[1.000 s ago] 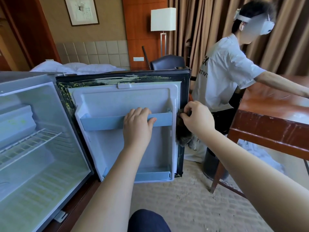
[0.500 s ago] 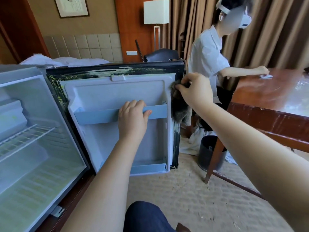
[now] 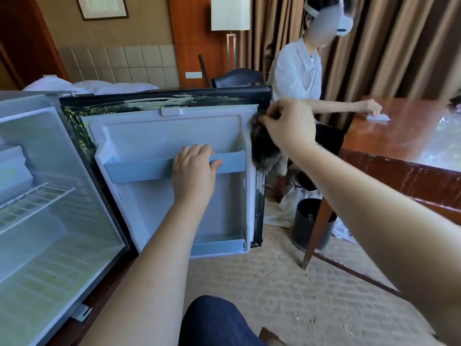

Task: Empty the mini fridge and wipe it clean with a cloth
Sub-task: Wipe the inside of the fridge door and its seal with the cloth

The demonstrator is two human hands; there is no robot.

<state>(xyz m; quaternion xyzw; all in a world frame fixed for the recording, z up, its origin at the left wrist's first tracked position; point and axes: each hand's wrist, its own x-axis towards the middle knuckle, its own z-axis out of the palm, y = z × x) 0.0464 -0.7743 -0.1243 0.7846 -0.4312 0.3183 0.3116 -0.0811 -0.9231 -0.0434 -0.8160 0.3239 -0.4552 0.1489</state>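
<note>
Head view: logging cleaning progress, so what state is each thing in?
Fridge: open, nothing stored inside.
Door: swung wide, nothing in it.
Cloth: bunched against door's outer edge.
Right hand: pinches cloth.
Left hand: grips upper shelf.
Bin: upright by table leg.

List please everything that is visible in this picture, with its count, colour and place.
mini fridge: one, white inside, left, open
wire rack: one, white, inside the fridge
fridge door: one, white with black seal, centre, open
upper door shelf: one, pale blue, across the door's middle
lower door shelf: one, pale blue, door's bottom
cloth: one, dark, at the door's right edge
table: one, brown, right
bin: one, black, beneath the table
lamp: one, white shade, at the back
other person: one, white shirt, at the table
left hand: holds the upper door shelf
right hand: pinches the cloth
</note>
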